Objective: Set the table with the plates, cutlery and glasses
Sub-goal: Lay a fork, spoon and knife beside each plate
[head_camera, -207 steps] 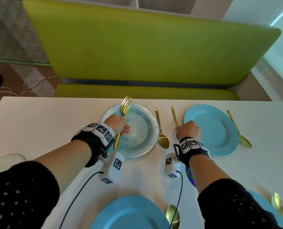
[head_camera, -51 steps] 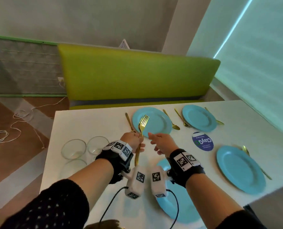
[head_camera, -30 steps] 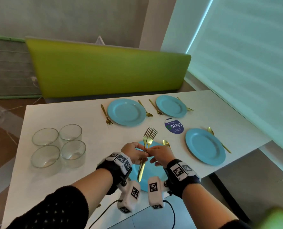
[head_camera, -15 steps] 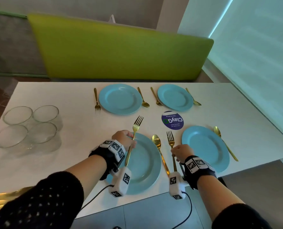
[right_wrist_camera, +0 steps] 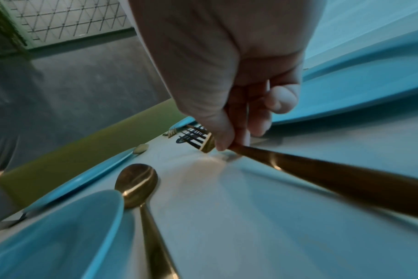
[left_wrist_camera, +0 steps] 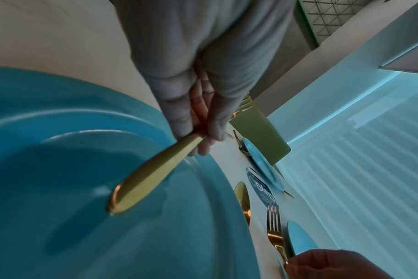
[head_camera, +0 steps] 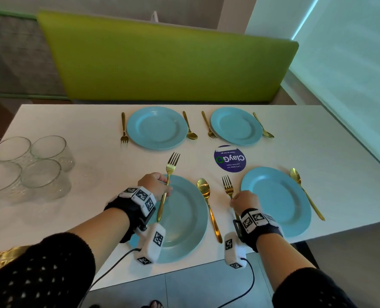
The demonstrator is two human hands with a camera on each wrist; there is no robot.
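My left hand [head_camera: 155,185] grips a gold fork [head_camera: 168,181] by its handle [left_wrist_camera: 150,173], held up over the left rim of the near blue plate [head_camera: 184,218]. My right hand [head_camera: 244,200] pinches a second gold fork [head_camera: 227,187] that lies on the white table [head_camera: 95,185], between a gold spoon [head_camera: 208,205] and the near right blue plate [head_camera: 275,201]. In the right wrist view that fork's handle [right_wrist_camera: 322,173] runs out from under my fingers. Two far plates [head_camera: 156,127] [head_camera: 236,125] each have a fork and a spoon beside them.
Several clear glasses [head_camera: 29,163] stand grouped at the table's left end. A round purple sticker [head_camera: 230,158] sits between the plates. A gold spoon [head_camera: 304,192] lies right of the near right plate. A green bench back [head_camera: 162,63] runs behind the table.
Both forks were together between my hands a second ago. My right hand took one and has set it down left of the near right plate; my left hand still holds the other.
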